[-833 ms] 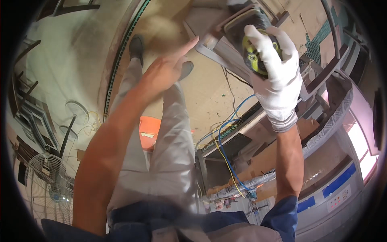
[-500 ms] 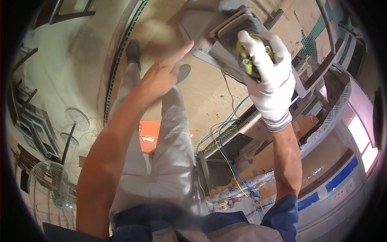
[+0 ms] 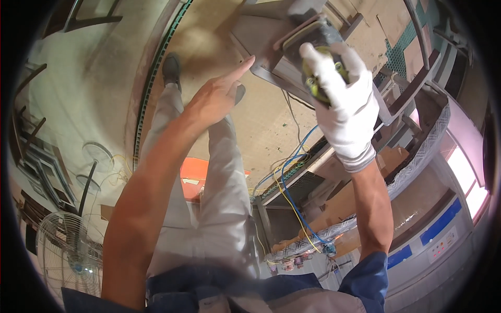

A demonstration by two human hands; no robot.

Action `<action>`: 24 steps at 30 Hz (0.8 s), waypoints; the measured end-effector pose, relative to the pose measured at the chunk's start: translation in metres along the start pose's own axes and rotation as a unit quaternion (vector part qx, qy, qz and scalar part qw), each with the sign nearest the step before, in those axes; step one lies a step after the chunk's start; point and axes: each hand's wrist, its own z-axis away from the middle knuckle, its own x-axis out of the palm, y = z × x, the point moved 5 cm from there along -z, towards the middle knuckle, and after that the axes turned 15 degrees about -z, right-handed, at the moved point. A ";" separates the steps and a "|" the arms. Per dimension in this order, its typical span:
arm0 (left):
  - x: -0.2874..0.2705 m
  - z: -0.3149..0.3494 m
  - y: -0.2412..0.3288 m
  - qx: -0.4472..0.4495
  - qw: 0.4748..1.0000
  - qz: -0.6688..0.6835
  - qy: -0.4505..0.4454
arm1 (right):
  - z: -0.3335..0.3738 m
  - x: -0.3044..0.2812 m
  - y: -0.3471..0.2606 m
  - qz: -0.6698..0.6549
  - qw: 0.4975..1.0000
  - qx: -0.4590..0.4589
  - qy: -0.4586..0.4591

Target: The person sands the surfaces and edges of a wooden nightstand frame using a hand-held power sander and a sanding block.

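My right hand (image 3: 344, 101), in a white knitted glove, is wrapped round a black and yellow-green power sander (image 3: 311, 89). The sander's flat pad tilts against a grey-brown piece of furniture (image 3: 266, 34), which looks like a chair with a flat panel. My bare left hand (image 3: 213, 101) is open, with its index finger stretched towards the panel's near left corner. The fingertip is at that edge; I cannot tell whether it presses on it. My other left fingers are partly hidden under the hand.
Blue and yellow hoses (image 3: 284, 180) trail down a bench with a wrapped edge (image 3: 402, 177). An orange-red object (image 3: 193, 175) lies between my legs. A wire-cage fan (image 3: 65, 250) stands at lower left, near stacked dark frames (image 3: 47, 172). A grey control panel (image 3: 442, 246) is at lower right.
My right hand and the sander have shifted slightly left and down. My left hand has moved slightly right, its finger still pointing at the panel's corner.
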 end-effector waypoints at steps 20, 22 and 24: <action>-0.031 0.052 0.047 0.211 0.950 -0.058 0.224 | -0.016 -0.006 -0.030 -0.117 0.985 -0.020 -0.124; -0.020 0.058 0.068 0.202 0.967 -0.012 0.153 | -0.015 -0.001 -0.034 -0.123 0.982 -0.034 -0.140; -0.020 0.048 0.086 0.183 0.976 0.015 0.119 | -0.024 -0.003 -0.030 -0.148 0.972 -0.010 -0.184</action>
